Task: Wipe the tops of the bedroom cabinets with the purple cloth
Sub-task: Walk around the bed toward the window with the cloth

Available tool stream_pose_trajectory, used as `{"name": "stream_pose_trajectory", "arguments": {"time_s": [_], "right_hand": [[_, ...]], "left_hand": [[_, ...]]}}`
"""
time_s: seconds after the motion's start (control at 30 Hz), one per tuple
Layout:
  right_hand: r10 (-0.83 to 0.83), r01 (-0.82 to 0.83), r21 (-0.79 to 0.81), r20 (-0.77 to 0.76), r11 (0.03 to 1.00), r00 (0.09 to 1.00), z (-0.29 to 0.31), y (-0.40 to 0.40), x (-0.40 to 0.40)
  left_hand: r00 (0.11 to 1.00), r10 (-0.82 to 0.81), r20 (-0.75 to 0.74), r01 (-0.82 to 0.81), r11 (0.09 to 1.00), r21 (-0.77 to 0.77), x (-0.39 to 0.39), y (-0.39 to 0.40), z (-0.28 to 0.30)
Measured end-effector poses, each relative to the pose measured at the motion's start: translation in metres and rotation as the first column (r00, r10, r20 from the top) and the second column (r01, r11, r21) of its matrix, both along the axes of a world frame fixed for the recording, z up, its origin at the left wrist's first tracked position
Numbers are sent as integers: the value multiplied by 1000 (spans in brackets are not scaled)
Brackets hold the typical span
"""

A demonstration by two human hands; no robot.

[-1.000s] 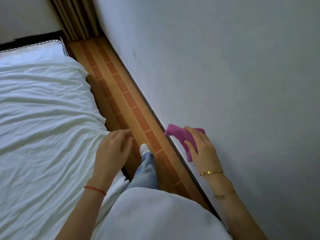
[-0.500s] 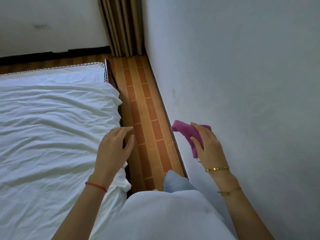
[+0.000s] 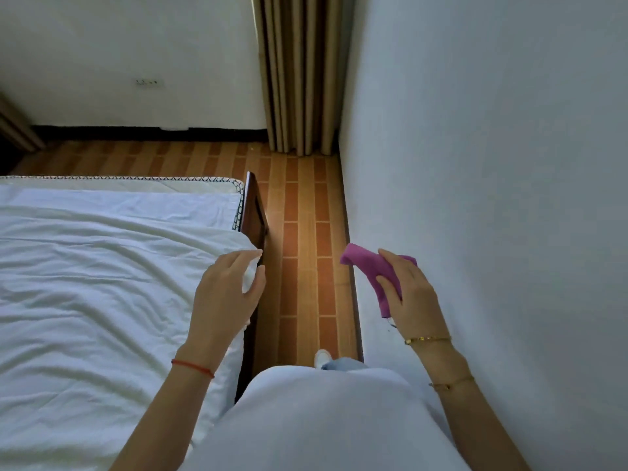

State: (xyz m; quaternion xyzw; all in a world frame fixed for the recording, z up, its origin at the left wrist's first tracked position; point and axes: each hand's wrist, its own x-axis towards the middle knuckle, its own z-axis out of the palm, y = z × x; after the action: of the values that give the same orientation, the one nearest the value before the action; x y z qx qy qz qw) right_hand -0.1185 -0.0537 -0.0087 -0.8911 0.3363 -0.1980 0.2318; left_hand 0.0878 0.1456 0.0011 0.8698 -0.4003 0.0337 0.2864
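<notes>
Right hand [image 3: 411, 297]: fingers and thumb curled round purple cloth [image 3: 372, 266], bunched and carried at waist level beside wall [image 3: 492, 198], apparently kept ready for wiping. Left hand [image 3: 226, 297]: fingers loosely spread, holding nothing, hovering over edge of white bedsheet [image 3: 102, 283]; contact with sheet not determinable, probably for balance in the narrow aisle. Tiled floor [image 3: 299, 232] between bed frame [image 3: 253, 205] and wall; curtain [image 3: 299, 73] in far corner. No cabinet top identifiable in view; wiping judged not under way, transit phase.
</notes>
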Motion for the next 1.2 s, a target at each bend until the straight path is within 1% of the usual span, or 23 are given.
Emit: {"name": "stream_pose_trajectory", "arguments": {"time_s": [0.17, 0.33, 0.53, 0.73, 0.83, 0.93, 1.07, 1.2], "right_hand": [[97, -97, -22, 26, 995, 995, 14, -95, 112], [176, -176, -8, 31, 984, 984, 3, -168, 215], [216, -216, 22, 3, 976, 976, -11, -254, 343], [213, -213, 3, 24, 977, 977, 3, -348, 482], [215, -215, -16, 37, 976, 976, 9, -382, 539], [227, -227, 9, 48, 974, 973, 8, -413, 593], [283, -284, 29, 20, 959, 959, -2, -454, 668], [359, -359, 55, -2, 932, 933, -12, -504, 751]], "left_hand": [[993, 120, 7, -119, 993, -10, 86, -77, 8], [985, 171, 3, -171, 985, -12, 177, -141, -10], [984, 180, -10, -180, 984, -8, 305, -225, -26], [987, 158, -11, -158, 987, -22, 448, -308, -7], [992, 123, 11, -123, 992, 6, 506, -338, 0], [994, 110, 6, -110, 993, 36, 558, -365, 3], [984, 176, -35, -174, 983, 67, 620, -396, -8], [962, 269, -41, -266, 962, 65, 679, -435, -21]]}}
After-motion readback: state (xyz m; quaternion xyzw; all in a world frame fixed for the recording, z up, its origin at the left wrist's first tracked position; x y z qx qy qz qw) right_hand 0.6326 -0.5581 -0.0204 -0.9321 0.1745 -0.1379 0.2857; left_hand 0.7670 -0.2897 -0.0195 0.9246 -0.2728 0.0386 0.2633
